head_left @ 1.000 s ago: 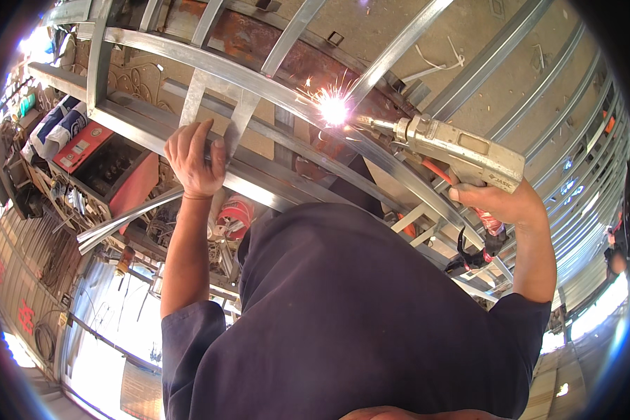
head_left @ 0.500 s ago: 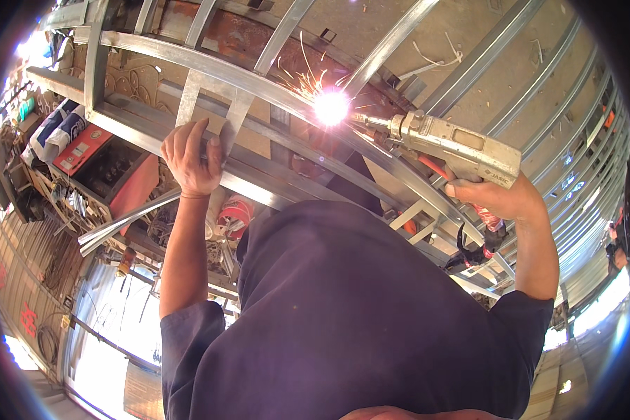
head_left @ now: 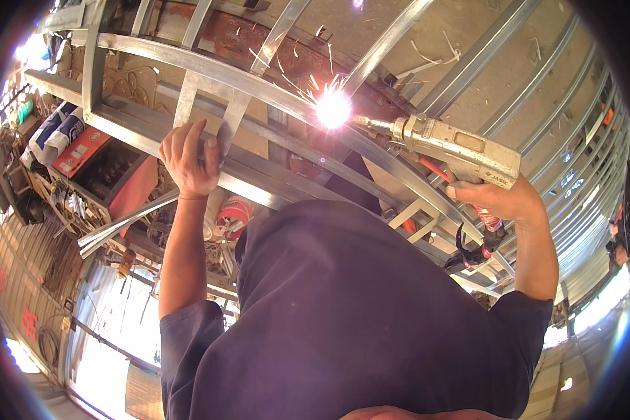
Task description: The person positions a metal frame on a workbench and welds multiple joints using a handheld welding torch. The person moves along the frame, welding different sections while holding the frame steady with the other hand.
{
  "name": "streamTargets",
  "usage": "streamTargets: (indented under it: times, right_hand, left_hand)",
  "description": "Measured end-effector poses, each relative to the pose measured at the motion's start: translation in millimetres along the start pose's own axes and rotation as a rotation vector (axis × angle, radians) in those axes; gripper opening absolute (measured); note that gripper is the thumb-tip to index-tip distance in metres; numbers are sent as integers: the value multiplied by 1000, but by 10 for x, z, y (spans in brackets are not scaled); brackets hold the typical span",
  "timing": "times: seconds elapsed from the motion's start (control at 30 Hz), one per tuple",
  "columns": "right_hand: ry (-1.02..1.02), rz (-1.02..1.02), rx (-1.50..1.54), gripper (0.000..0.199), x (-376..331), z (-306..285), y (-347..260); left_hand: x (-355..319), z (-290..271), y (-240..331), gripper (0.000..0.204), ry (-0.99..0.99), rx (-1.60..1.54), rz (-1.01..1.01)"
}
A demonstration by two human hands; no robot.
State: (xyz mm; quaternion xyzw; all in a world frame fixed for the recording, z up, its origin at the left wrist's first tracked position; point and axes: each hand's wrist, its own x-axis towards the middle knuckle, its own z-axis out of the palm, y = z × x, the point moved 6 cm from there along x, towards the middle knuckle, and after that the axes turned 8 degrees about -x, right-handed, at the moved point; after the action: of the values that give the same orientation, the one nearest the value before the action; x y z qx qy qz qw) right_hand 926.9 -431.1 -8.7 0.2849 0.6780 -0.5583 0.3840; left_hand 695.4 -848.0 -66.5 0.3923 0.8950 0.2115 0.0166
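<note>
My right hand (head_left: 498, 199) is closed around the rear of a pale, scuffed welding gun (head_left: 462, 145). The gun's thin nozzle reaches left to a white-hot glow (head_left: 333, 109) on a steel frame of square tubes (head_left: 210, 65), where a slanting tube meets the long rail. Sparks fly up from the glow, and its glare hides the joint itself. My left hand (head_left: 191, 159) is wrapped over the near tube of the frame, beside a short crosspiece (head_left: 231, 122). Its fingertips rest on the far side of the metal.
A red-edged machine or box (head_left: 81, 152) stands at the left, near a bundle of thin metal strips (head_left: 122, 227). A red bucket (head_left: 235, 211) sits below the frame. Several long parallel tubes (head_left: 490, 56) run across the right. A reddish cable (head_left: 432, 166) hangs under the gun.
The sparks now scatter higher and farther up and to the left. The glow has shifted very slightly right; both hands keep nearly the same place and hold.
</note>
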Motion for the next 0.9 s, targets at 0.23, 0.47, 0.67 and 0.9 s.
streamTargets:
  times: [0.23, 0.47, 0.67, 0.9]
  right_hand:
    - [-69, 111, -10, 45, -39, 18, 97]
    - [33, 214, 108, 41, -452, -135, 304]
    - [134, 221, -15, 51, -800, -211, 613]
    - [40, 252, -113, 59, -769, -186, 776]
  left_hand:
    - [4, -6, -16, 40, 12, -10, 10]
    - [-87, 26, -129, 47, 50, 30, -91]
    - [-211, -2, -273, 60, 335, 70, -444]
    - [-445, 88, -692, 88, 523, -33, -838]
